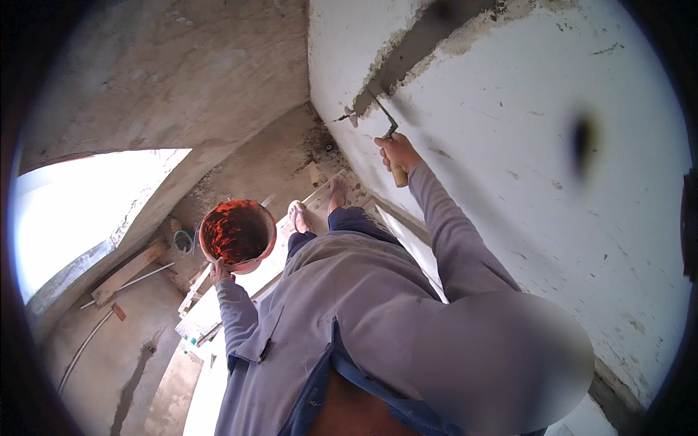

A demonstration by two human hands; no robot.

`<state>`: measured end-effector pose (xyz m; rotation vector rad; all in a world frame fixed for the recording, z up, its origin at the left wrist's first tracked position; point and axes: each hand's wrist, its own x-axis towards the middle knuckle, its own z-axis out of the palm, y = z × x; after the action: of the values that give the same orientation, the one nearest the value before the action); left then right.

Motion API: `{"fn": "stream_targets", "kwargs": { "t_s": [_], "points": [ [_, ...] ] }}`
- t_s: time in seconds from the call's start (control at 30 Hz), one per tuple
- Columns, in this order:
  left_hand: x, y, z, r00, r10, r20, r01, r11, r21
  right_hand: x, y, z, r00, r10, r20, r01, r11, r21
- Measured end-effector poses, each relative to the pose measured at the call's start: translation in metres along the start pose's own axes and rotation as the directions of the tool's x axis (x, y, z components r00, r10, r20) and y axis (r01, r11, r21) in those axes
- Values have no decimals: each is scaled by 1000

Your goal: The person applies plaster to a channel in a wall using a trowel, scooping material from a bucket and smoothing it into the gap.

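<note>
Farthest left on my feed, a bright window-like opening (102, 207) glares out of the rough brown wall (189, 73). Below it I see a thin curved hose or rod (83, 349) on the concrete floor (102, 385), then a wooden plank (127, 275) with a thin pale rod (149, 276) just beside it. A little farther right I get a small greenish ring-shaped thing (183, 241), too small for me to name.

Next comes my left hand (220, 270), clenched on the near rim of a reddish bucket (267, 254). The bucket hangs out to the left of the body, its mouth tilted up toward me; orange-red marks streak the inside, and the bottom is too dark for me to read. Right of it, my two feet (297, 216) show near pale boards (318, 200), with a short wooden block (314, 174) beyond them.

My right hand (400, 151) is farther right, fingers wrapped around the wooden handle of a trowel (399, 176). Its bent metal neck leads up to a blade seen almost edge-on, at the lower end of a grey mortar strip (418, 54); whether the blade touches, I cannot tell. The strip runs diagonally up a scuffed white wall (523, 189), which fills the right side.
</note>
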<state>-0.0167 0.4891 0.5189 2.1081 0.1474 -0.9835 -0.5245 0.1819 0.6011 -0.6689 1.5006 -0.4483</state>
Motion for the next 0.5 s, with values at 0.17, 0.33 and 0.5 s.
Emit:
{"fn": "stream_targets", "kwargs": {
  "t_s": [0.17, 0.33, 0.5],
  "points": [
    [-15, 17, -10, 999, 29, -27, -26, 995, 101, -1, -13, -23, 994, -61, -86, 60, 998, -19],
    [-20, 13, -8, 993, 71, -90, -74, 997, -34, -69, -62, -21, 940, -323, -110, 319, 946, -47],
    [-22, 19, -2, 997, 38, -63, -36, 999, 33, -112, -98, -18, 657, -743, -130, 680, 658, -324]
  ]
}}
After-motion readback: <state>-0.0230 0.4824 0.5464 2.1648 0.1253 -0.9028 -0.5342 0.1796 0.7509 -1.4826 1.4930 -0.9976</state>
